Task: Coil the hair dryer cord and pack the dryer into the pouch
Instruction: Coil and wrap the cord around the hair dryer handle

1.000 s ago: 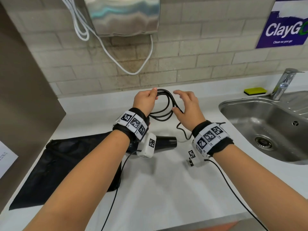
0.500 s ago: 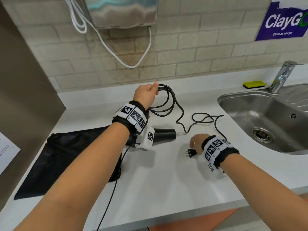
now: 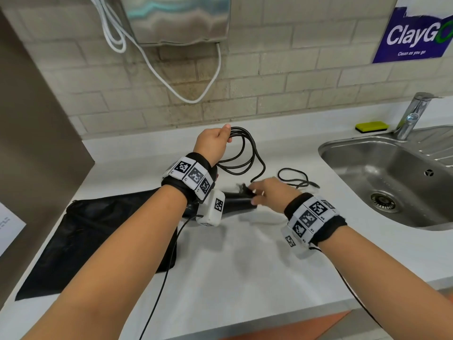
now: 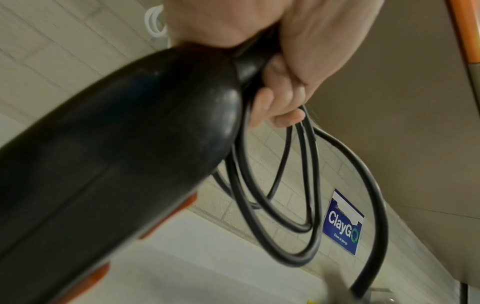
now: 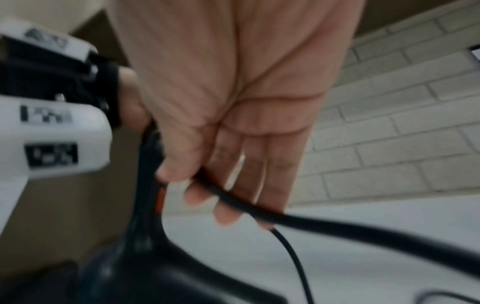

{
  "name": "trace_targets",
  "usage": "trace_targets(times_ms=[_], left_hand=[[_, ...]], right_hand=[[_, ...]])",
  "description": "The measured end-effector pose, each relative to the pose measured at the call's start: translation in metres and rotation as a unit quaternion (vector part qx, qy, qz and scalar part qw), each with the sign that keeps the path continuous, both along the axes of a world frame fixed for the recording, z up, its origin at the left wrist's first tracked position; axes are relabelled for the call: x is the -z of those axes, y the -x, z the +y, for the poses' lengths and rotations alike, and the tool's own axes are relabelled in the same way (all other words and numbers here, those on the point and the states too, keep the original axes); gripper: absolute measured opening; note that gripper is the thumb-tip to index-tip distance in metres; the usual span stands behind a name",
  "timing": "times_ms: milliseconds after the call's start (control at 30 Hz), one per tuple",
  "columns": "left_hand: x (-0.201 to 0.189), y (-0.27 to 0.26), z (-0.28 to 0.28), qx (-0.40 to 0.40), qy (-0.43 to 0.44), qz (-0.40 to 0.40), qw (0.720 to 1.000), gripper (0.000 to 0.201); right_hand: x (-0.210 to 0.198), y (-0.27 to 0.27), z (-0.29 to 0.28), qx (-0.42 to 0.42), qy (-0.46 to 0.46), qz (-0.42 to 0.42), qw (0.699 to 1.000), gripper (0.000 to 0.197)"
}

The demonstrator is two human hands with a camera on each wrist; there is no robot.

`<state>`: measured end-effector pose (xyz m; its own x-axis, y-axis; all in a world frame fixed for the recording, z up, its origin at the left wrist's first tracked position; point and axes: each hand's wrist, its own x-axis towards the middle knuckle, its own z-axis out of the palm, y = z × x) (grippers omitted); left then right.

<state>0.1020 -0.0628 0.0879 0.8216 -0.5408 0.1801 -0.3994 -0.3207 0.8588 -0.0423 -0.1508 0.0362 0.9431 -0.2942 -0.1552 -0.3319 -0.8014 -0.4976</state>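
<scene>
Starting at my far left, the black pouch [image 3: 81,239] lies flat on the counter [image 3: 232,271], with nothing in it that I can make out, so packing has not begun. Next along, my left hand [image 3: 212,143] is raised over the counter, clenched around several gathered loops of the cord [image 3: 247,153]; the left wrist view shows its fingers [image 4: 283,98] wrapped round the bundle right at the end of the dryer's handle. The hair dryer [image 3: 239,201] sits below that wrist, its barrel showing just right of the pouch. Further right, my right hand [image 3: 267,192] pinches the cord near its free end between thumb and fingertips [image 5: 197,197]; the plug [image 3: 242,188] seems to be at that hand, though it is too blurred to be sure. Beyond it a slack run of cord lies loose on the counter, short of the sink [image 3: 382,177]. I judge the coiling well along but unfinished: the last stretch needs gathering, then the dryer goes into the pouch.
</scene>
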Motion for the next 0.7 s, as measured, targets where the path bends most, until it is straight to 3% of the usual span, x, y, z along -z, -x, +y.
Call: trace_targets(times_ms=[100,300,500,600,700], left_hand=[[0.0,0.001,0.001,0.008,0.001,-0.007,1.0,0.046],[-0.001,0.007,0.005,0.029,0.007,-0.023,0.999,0.048],[-0.003,0.005,0.009,0.039,0.04,0.061,0.997,0.057],[0.0,0.004,0.01,0.05,0.026,0.008,0.998,0.042],[0.0,0.002,0.009,0.05,0.027,-0.013,0.998,0.026]], right_hand=[[-0.016,-0.012,0.006,0.052,-0.063,-0.102,0.991,0.03],[-0.033,-0.038,0.006,0.136,-0.124,-0.205,0.961,0.031],[-0.036,-0.059,0.013,0.204,-0.176,-0.319,0.909,0.026],[-0.035,-0.061,0.015,0.193,-0.194,-0.35,0.896,0.009],[-0.039,-0.057,0.017,0.131,-0.155,-0.348,0.915,0.02]])
